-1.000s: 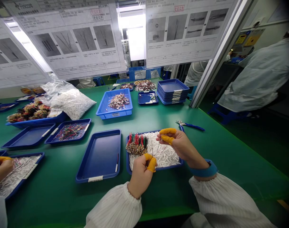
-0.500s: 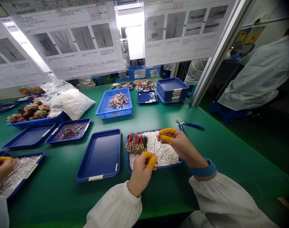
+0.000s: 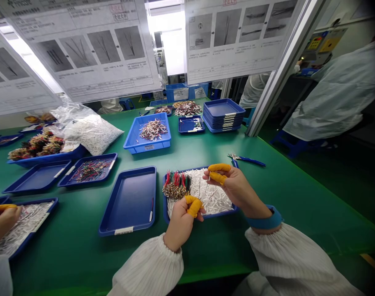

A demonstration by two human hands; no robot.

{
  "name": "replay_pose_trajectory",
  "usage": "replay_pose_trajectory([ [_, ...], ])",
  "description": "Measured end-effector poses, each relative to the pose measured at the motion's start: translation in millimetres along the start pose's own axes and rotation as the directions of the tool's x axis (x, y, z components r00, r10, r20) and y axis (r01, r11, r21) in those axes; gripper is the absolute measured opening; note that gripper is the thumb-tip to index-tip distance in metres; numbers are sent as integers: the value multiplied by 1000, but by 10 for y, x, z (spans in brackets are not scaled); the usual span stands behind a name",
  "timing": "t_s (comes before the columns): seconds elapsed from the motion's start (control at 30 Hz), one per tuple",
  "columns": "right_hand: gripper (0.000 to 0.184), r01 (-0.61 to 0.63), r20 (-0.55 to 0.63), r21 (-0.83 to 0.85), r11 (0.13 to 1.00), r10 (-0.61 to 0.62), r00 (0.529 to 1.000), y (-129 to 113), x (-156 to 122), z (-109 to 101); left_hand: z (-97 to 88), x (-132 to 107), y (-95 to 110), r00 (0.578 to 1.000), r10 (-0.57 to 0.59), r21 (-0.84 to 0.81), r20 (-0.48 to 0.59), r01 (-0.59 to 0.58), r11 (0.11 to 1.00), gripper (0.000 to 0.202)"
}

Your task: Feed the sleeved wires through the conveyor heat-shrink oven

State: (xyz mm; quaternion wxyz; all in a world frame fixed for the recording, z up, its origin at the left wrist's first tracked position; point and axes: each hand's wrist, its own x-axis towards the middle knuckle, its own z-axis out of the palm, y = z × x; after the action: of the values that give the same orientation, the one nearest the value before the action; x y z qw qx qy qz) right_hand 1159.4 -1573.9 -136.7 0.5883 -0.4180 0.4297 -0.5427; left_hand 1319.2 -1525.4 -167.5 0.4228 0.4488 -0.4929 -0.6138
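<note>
My left hand (image 3: 185, 220), with yellow finger covers on thumb and forefinger, is closed in a pinch on a thin dark wire (image 3: 199, 188) that sticks up from the fingertips. Above and to its right, my right hand (image 3: 232, 184), also in yellow covers, pinches something too small to make out. Both hands are over a blue tray (image 3: 219, 214) filled with short white tubes (image 3: 216, 200). On the tubes at the tray's left side lies a bundle of red, black and green wires (image 3: 176, 185) with brass-coloured ends.
Left of it, a blue tray (image 3: 128, 201) contains one short dark wire piece. Blue-handled pliers (image 3: 250, 161) lie at the right. Farther back are a light-blue bin (image 3: 147, 147), stacked trays (image 3: 224, 117) and a plastic bag (image 3: 95, 133). A co-worker's hand (image 3: 4, 222) is at far left.
My hands have barely moved. The right hand has shifted very slightly to the right, and the left fingertips have shifted slightly. The camera view has tilted a little.
</note>
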Motion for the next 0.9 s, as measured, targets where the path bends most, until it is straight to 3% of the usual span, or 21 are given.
replay_pose_trajectory([
  [0.37, 27, 4, 5, 25, 1000, -4, 1000, -17, -32, 11, 12, -23, -12, 998, 30, 100, 58, -36, 994, 15],
  [0.9, 26, -31, 12, 61, 998, 30, 999, -19, -38, 43, 23, -23, -48, 997, 27, 93, 72, -33, 995, 16],
])
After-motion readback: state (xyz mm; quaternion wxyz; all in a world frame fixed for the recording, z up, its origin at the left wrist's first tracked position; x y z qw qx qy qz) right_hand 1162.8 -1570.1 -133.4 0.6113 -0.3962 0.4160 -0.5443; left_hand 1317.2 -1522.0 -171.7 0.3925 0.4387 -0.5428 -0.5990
